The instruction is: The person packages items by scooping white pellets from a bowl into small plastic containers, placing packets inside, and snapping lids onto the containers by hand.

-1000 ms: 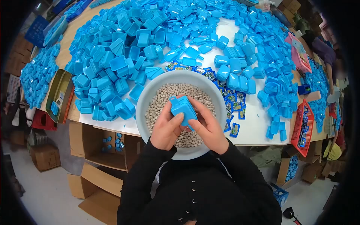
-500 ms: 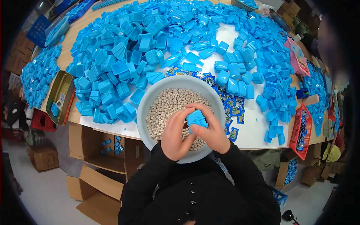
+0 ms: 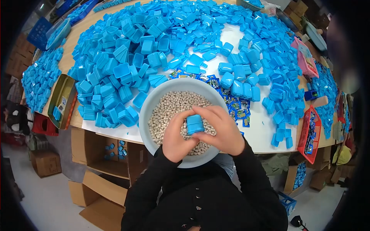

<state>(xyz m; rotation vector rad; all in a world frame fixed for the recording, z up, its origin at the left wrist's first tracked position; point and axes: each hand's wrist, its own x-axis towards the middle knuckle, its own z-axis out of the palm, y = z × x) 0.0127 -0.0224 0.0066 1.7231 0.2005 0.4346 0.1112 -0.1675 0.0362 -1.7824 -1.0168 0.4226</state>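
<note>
Between my two hands I hold a small blue plastic box point(image 3: 195, 124), closed up, above a grey-white basin point(image 3: 147, 135). My left hand point(image 3: 176, 138) grips its left side, fingers curled over the top edge. From the other side my right hand point(image 3: 221, 129) wraps it, thumb along the bottom edge. Small round beige pellets point(image 3: 173, 103) fill much of the basin beneath. Small printed blue packets point(image 3: 239, 107) lie on the white sheet beside the basin, partly hidden behind its rim. What the box contains cannot be seen.
A big heap of open blue box halves point(image 3: 123, 71) covers the table's left and back. Closed blue boxes point(image 3: 238, 88) stand to the right. A red basket point(image 3: 317, 125) hangs at the right edge. Open cardboard boxes point(image 3: 104, 186) sit below the left edge.
The blue box has turned in my hands from a tilted pose to a straighter one and moved slightly left. My right hand has shifted a little, its fingers now extended further over the box.
</note>
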